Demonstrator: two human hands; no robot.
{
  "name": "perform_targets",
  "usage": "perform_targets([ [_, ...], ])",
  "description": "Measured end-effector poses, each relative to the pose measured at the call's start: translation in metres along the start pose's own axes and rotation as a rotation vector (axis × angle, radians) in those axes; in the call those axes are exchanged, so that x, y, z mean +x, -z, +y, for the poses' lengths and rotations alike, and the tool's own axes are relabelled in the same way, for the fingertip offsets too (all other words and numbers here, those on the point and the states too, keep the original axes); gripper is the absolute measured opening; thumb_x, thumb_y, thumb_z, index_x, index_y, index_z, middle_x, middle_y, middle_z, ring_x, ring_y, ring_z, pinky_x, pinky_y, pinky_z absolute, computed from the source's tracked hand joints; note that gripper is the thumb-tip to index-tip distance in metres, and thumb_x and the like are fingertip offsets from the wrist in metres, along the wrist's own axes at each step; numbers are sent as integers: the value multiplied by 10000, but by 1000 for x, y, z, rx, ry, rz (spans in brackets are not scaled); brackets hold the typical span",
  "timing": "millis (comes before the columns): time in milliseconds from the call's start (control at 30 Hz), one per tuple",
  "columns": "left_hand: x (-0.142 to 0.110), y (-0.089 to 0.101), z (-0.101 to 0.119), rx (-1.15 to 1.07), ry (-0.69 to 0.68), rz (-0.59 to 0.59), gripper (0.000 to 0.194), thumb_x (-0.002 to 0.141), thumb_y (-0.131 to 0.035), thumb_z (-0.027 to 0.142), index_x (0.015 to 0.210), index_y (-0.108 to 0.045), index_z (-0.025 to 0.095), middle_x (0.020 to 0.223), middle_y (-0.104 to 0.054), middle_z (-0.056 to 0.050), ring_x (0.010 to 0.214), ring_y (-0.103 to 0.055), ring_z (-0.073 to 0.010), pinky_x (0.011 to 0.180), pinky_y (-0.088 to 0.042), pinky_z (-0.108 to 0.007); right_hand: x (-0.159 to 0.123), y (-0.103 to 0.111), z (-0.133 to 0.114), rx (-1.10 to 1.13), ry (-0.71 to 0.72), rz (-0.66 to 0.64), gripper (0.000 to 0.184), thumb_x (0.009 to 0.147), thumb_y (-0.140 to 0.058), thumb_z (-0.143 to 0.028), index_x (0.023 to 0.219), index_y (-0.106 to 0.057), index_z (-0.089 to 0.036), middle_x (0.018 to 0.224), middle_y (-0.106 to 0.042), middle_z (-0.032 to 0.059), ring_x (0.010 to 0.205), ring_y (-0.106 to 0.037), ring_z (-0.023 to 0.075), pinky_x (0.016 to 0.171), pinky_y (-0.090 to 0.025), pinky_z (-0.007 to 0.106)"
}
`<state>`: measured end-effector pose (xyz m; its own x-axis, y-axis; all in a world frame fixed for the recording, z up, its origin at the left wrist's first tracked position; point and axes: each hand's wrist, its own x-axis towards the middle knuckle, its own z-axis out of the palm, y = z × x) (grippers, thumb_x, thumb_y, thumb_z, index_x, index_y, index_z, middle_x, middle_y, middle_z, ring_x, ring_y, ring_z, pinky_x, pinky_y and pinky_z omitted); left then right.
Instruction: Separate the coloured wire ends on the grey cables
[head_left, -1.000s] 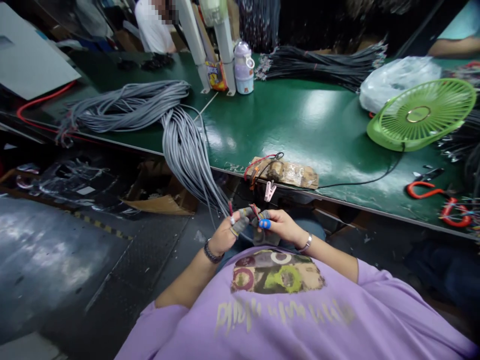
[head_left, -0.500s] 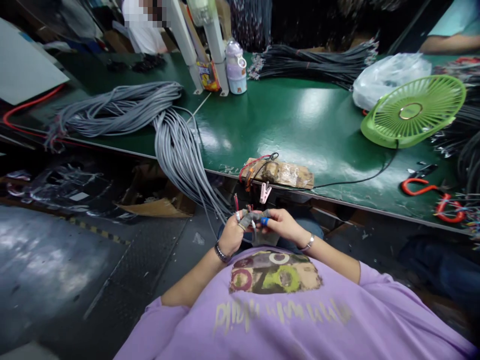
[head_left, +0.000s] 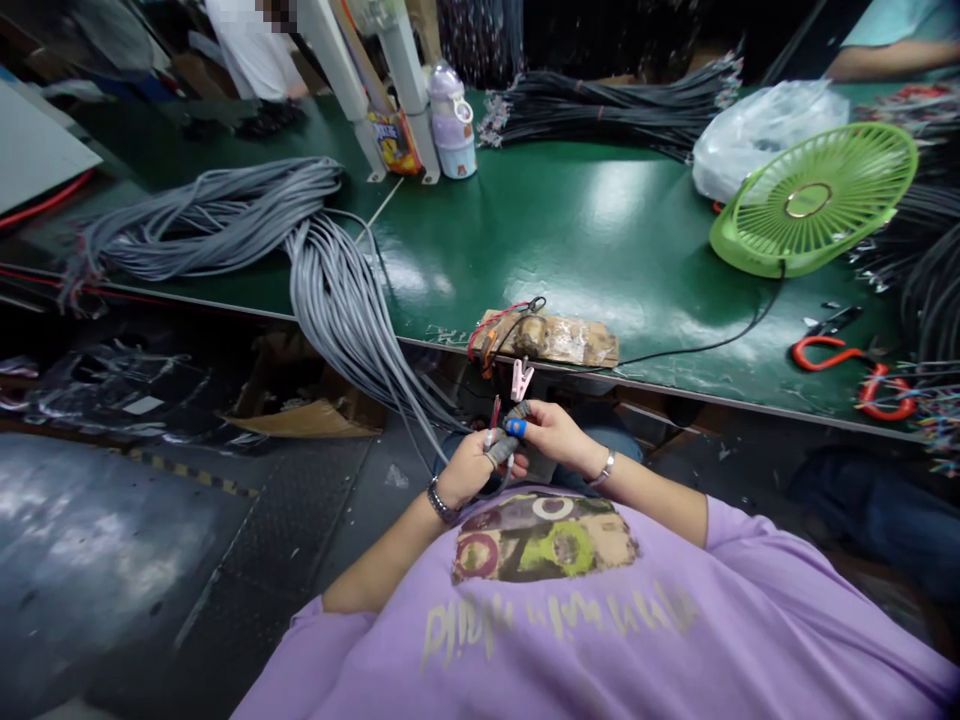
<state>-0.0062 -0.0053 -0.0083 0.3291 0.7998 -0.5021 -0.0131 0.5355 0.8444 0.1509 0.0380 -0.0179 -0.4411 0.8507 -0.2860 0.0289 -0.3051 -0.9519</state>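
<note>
My left hand (head_left: pixel 471 470) is closed around a grey cable, held low in front of the table edge. Thin red wires (head_left: pixel 496 408) stick up out of the cable end above its fingers. Close against it, my right hand (head_left: pixel 559 436) is pinched shut beside the wires, with grey coverings on some fingertips and a blue band on one finger. What lies between those right fingertips is hidden. From the left, strands of a grey cable bundle (head_left: pixel 341 290) hang off the table down to my hands. A pink clip (head_left: pixel 521 380) sits just above them at the edge.
A taped wooden block (head_left: pixel 574 342) with red and black leads lies on the green table (head_left: pixel 540 230). To the right are a green fan (head_left: pixel 817 200), red-handled pliers (head_left: pixel 829 353) and a plastic bag (head_left: pixel 765 135). Black cables (head_left: pixel 600 105) and a bottle (head_left: pixel 453 125) stand behind.
The view has shifted slightly. My right hand has come up and in toward the left, its fingertips now over the cable end. The red wires have swung right, nearer the right fingers.
</note>
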Motion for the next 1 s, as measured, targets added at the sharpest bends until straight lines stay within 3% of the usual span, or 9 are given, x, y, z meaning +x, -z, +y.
perform_targets([
  [133,-1,1,1,-35,-15,-11,447,710,-687,564,781,-585,135,622,-687,-65,558,-662,-183,568,-517,-280,-1,-1,-7,-50,37,1,302,751,-632,-434,755,-588,-135,618,-540,-26,536,-427,72,523,-359,212],
  [300,0,-3,-8,-171,-116,241,447,708,-689,568,783,-582,141,652,-687,-52,580,-662,-177,546,-505,-260,-2,-1,-10,-40,-12,87,354,714,-657,-487,721,-563,-147,558,-494,-40,490,-405,71,472,-323,210],
  [400,1,-5,-11,-237,-132,325,443,702,-697,559,801,-587,141,650,-680,-39,535,-641,-156,509,-487,-244,-5,0,-8,-5,-26,106,384,696,-677,-512,736,-578,-143,556,-485,-42,485,-396,70,466,-316,212],
  [500,1,-5,-9,-216,-100,308,403,718,-695,522,762,-584,138,625,-663,-29,461,-587,-112,442,-429,-201,-7,0,-3,30,-25,125,397,705,-673,-528,737,-578,-144,551,-471,-46,481,-383,69,465,-312,215],
  [700,-1,-5,-3,-78,-67,163,367,735,-692,462,647,-557,132,543,-612,-10,382,-487,-60,380,-326,-168,-7,0,-1,49,7,98,406,704,-676,-542,723,-561,-154,595,-498,-35,507,-386,70,482,-325,214],
  [1000,-2,-6,-2,-126,-159,366,337,738,-679,449,667,-554,143,542,-606,7,383,-471,-53,371,-276,-165,-13,1,-2,22,34,98,367,716,-687,-502,727,-570,-155,578,-477,-41,520,-387,77,507,-328,224],
])
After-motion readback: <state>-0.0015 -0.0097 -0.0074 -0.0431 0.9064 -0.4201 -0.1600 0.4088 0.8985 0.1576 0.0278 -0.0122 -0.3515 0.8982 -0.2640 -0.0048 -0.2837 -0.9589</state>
